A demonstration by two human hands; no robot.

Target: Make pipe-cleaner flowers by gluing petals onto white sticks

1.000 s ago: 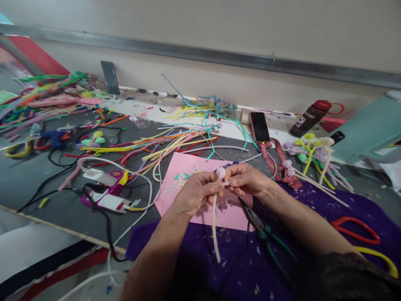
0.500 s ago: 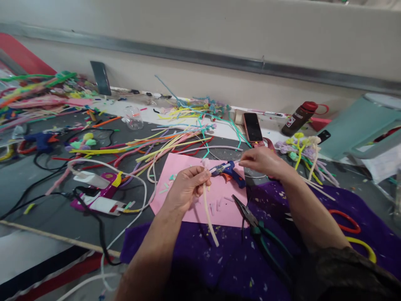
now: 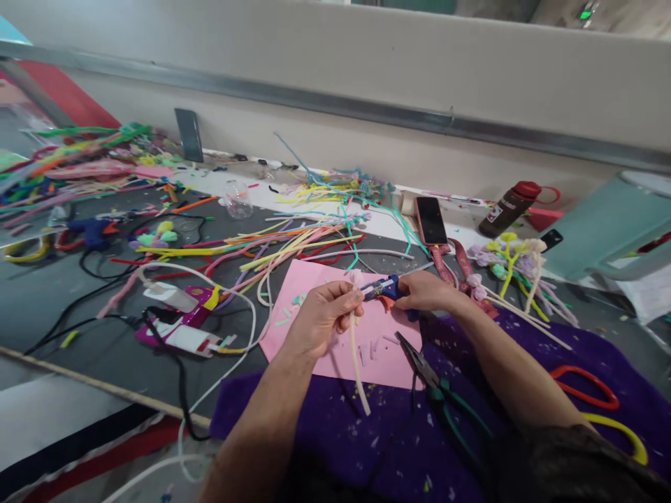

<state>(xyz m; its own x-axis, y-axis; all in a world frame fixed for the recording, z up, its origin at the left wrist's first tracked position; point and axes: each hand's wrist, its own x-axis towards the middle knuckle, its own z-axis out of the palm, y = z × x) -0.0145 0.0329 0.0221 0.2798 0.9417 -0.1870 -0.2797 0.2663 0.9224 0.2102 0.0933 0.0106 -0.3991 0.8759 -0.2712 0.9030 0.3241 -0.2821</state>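
Between the thumb and fingers of my left hand [image 3: 331, 314] is a cream pipe cleaner [image 3: 358, 370], its long end hanging down and a pale pink fluffy tip showing above my fingers. My right hand [image 3: 427, 290] is closed around the rear of a blue hot glue gun [image 3: 391, 288] with an orange trigger. The gun's nozzle points left and meets my left fingertips; whether it touches the pipe cleaner is hidden. Beneath both hands lies a pink sheet [image 3: 309, 279] scattered with short lilac and mint snippets. Green-handled long-nose pliers [image 3: 427, 370] rest at its lower right corner.
Red and yellow scissor-like handles [image 3: 587, 384] lie on the purple cloth [image 3: 377, 454]. A power strip [image 3: 193, 318] with cords sits left. Loose pipe cleaners [image 3: 293, 244] spread behind the sheet, near a phone [image 3: 430, 220]. A bottle [image 3: 508, 209] and finished-looking flowers [image 3: 506, 255] stand right.
My right hand has moved down and left from behind the glue gun and closed on it. My left hand still holds the pipe cleaner. The whole view has shifted slightly.
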